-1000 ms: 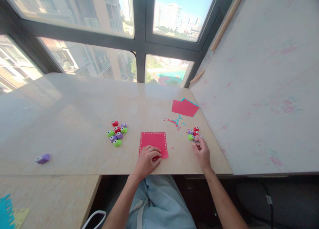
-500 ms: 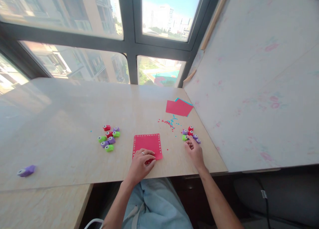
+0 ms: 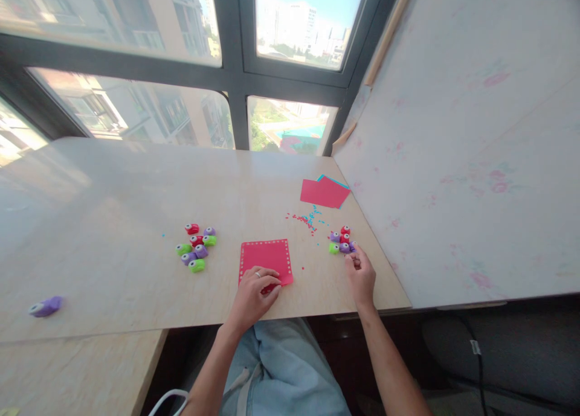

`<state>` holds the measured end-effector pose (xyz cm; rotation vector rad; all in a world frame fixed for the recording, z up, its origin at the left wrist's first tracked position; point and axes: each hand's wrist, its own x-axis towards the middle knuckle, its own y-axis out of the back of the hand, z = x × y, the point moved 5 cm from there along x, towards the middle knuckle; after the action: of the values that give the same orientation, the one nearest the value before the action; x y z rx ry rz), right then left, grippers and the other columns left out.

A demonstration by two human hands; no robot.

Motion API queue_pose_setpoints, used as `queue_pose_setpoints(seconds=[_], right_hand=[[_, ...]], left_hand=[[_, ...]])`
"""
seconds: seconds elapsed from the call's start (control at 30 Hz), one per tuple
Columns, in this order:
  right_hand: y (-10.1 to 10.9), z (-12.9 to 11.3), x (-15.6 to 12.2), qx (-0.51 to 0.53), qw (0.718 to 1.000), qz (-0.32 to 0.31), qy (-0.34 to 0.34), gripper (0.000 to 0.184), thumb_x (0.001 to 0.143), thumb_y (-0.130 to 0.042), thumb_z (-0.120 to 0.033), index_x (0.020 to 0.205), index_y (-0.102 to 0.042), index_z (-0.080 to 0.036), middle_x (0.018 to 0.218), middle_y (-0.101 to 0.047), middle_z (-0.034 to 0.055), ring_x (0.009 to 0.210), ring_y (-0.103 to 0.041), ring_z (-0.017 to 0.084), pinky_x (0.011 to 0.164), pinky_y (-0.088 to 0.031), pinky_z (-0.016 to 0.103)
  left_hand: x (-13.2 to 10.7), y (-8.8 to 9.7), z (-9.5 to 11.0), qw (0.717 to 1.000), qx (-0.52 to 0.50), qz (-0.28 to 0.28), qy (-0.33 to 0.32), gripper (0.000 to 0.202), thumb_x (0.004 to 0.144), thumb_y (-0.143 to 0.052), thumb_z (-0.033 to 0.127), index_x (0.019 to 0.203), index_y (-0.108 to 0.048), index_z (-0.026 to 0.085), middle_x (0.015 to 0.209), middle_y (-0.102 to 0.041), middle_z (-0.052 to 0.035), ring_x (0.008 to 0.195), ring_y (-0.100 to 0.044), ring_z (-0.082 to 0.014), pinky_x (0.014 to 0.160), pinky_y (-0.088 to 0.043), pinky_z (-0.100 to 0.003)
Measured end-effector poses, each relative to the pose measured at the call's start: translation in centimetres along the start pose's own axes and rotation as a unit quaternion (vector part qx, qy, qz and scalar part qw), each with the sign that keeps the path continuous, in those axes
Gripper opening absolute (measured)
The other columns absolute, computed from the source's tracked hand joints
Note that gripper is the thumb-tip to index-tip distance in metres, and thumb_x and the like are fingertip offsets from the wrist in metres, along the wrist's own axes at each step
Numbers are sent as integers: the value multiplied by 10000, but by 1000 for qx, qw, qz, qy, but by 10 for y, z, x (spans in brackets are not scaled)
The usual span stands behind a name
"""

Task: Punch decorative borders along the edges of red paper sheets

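My left hand [image 3: 255, 289] lies on the lower part of a red paper square [image 3: 267, 256], its fingers lightly bent and its thumb apart from them. Small punched holes run along the sheet's left, top and right edges. At the right cluster of small craft punches, my right hand [image 3: 361, 277] has its fingers closed at a purple craft punch [image 3: 354, 246], which they partly hide. Close beside it are another purple punch [image 3: 344, 247], a green punch [image 3: 334, 248] and a red punch [image 3: 345, 229].
More craft punches in red, purple and green [image 3: 197, 265] stand left of the paper. A lone purple punch [image 3: 46, 307] lies far left. Red and blue paper confetti [image 3: 310, 220] is scattered below stacked red sheets [image 3: 325, 192]. The papered wall [image 3: 453, 162] bounds the right side.
My right hand has shifted from the green punch's side toward the right edge of the cluster, and its fingers have closed there. My left hand stays on the red paper.
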<state>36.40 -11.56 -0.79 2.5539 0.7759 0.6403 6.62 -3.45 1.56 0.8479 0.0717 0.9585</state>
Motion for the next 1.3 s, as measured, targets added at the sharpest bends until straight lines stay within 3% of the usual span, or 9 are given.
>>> queue_pose_setpoints(seconds=[0.17,0.4,0.63,1.0,1.3], right_hand=[[-7,-9,1,-103,993,-41,40,499,830,-491,-348,1252,-648,-132,785,-688,75,604,-560,203,660,-492,352],[-7,-6,0,-68,996,-48,35,392,833,-536,-372,1123,-680,-152,728,-627,32,610,-556,184,627,-482,310],[-8,-13,0,-149,985,-39,80,436,858,-489,-414,1139,-687,-145,804,-602,66,689,-543,215,678,-467,348],[-5,-17,-2,-108,988,-35,104,378,825,-593,-553,879,-661,-185,850,-606,65,647,-526,187,656,-475,341],[-3,-22,-10,-29,988,-28,146,333,808,-676,-513,893,-627,-195,842,-601,33,667,-566,176,639,-497,324]], left_hand=[[0,1,1,1000,-1,2,-5,90,870,-647,214,842,-730,231,989,-736,-53,953,-640,-217,862,-482,-373],[-1,0,-1,1000,-8,-3,-1,97,878,-640,235,866,-735,232,1010,-731,-56,958,-630,-216,869,-481,-385],[-1,1,0,1000,-12,-1,2,92,874,-645,227,870,-737,234,1010,-729,-51,961,-623,-215,869,-477,-380],[-2,-3,-4,1000,-20,-15,-2,83,836,-685,188,878,-736,238,1025,-731,-43,966,-617,-219,874,-446,-379],[-2,-3,-6,999,-26,-24,7,95,820,-700,182,873,-739,250,1028,-738,-30,974,-623,-222,881,-417,-382]])
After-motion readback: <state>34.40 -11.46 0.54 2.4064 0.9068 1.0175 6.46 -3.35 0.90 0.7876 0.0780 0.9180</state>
